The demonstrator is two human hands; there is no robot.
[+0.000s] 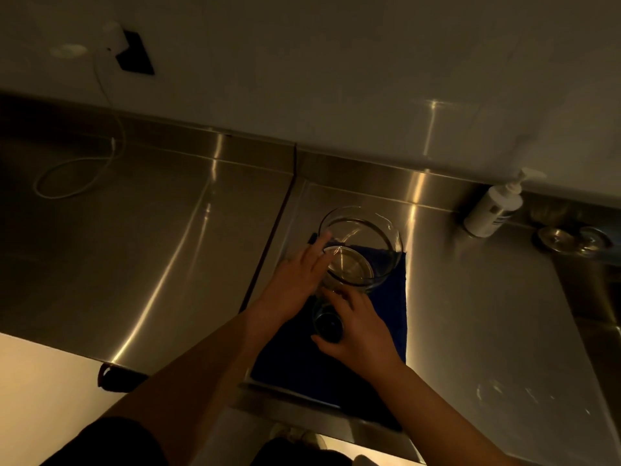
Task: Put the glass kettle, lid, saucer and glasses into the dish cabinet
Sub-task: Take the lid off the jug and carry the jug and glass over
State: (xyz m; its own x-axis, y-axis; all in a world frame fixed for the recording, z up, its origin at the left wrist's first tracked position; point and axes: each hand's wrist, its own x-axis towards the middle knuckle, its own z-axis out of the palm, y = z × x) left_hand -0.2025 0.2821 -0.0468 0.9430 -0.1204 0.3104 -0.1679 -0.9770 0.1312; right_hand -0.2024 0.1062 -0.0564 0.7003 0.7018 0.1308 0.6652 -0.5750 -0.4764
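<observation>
While the light is dim and yellow, the glass kettle (pixel 361 248) can be seen standing on a dark blue cloth (pixel 389 297) that lies on the steel counter (pixel 151 237), close to the back wall. Its mouth is wide and round, and the body is clear, so the cloth shows through it. The left hand (pixel 295 280) lies against the left side of the kettle with the fingers straight and together, touching the glass near the rim and not curled round it. The right hand (pixel 359 326) is just in front of the kettle, over the cloth, and its fingers and thumb are bent round a small dark round thing (pixel 329 326), maybe the lid or a glass; I cannot tell which, because it is dark and partly hidden. A white pump bottle (pixel 492 210) stands at the right near the wall, and beside it are two round metal pieces (pixel 571 242). At the left, a white cable (pixel 84 169) hangs from a wall socket (pixel 134 57) and makes a loop on the counter.
</observation>
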